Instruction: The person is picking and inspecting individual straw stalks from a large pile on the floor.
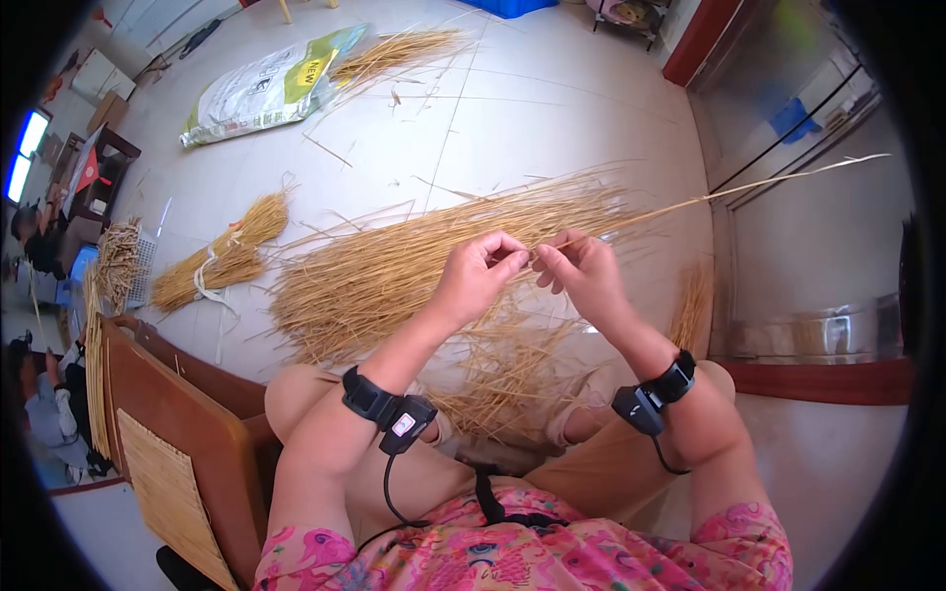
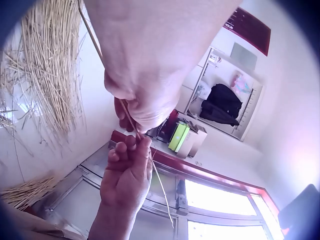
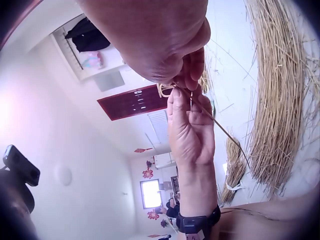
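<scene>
A long, thin straw stalk (image 1: 749,187) runs from between my two hands out to the right in the head view. My left hand (image 1: 478,281) pinches it between thumb and forefinger, and my right hand (image 1: 588,276) pinches it right alongside, fingertips almost meeting. In the right wrist view, one end of the stalk (image 3: 225,131) slants down past the fingers; the left wrist view shows a thin length of stalk (image 2: 162,192) beyond the right hand. Below the hands, a broad pile of loose straw (image 1: 394,271) lies spread across the floor.
Short straw scraps (image 1: 503,364) litter the floor between the feet. A tied straw bundle (image 1: 222,251) lies to the left, near a brown wooden piece of furniture (image 1: 187,394). Farther off is a printed sack (image 1: 266,89) with straw at its mouth. Glazed doors (image 1: 818,227) stand at the right.
</scene>
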### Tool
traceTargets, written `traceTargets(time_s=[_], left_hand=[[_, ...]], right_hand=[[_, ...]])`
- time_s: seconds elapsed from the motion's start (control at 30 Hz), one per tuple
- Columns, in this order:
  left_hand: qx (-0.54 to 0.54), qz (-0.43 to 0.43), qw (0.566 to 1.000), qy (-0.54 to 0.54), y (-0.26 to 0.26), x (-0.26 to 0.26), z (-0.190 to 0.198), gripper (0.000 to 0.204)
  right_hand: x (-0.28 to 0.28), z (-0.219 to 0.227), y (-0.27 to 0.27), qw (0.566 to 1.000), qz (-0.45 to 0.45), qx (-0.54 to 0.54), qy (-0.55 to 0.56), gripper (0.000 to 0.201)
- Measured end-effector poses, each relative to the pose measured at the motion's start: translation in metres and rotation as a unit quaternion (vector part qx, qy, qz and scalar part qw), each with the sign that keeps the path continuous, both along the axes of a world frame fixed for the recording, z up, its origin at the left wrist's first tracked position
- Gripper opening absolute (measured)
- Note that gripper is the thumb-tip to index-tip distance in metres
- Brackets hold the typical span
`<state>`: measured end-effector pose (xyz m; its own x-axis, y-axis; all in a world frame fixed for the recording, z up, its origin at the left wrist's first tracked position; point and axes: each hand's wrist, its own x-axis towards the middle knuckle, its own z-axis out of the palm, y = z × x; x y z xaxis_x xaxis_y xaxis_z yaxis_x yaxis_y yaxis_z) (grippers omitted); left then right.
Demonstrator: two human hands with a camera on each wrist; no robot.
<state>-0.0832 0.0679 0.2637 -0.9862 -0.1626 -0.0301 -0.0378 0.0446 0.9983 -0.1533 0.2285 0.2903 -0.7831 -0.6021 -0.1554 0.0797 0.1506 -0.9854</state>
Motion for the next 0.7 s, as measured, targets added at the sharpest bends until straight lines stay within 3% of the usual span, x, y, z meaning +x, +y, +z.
traceTargets(time_s=[0.3, 0.43, 0.57, 0.67, 0.7], left_hand=[[0.203, 0.044, 0.978, 0.006, -0.001, 0.0, 0.007, 0.009], [0.217, 0.025, 0.976, -0.009, -0.009, 0.002, 0.007, 0.008], [0.1, 0.046, 0.994, -0.016, -0.02, 0.001, 0.008, 0.01], [0.026, -0.053, 0.997, -0.05, -0.03, 0.005, 0.014, 0.01], [0.012, -0.122, 0.988, -0.09, -0.032, 0.006, 0.011, 0.013]], right_hand=[[0.001, -0.011, 0.002, 0.998, -0.047, -0.032, -0.03, 0.016], [-0.007, -0.006, 0.008, 0.995, -0.096, -0.035, -0.018, 0.02], [-0.035, 0.007, 0.027, 0.985, -0.167, -0.015, 0.028, 0.023], [-0.055, 0.015, 0.044, 0.975, -0.207, -0.011, 0.076, 0.022], [-0.06, 0.018, 0.048, 0.97, -0.224, -0.014, 0.095, 0.021]])
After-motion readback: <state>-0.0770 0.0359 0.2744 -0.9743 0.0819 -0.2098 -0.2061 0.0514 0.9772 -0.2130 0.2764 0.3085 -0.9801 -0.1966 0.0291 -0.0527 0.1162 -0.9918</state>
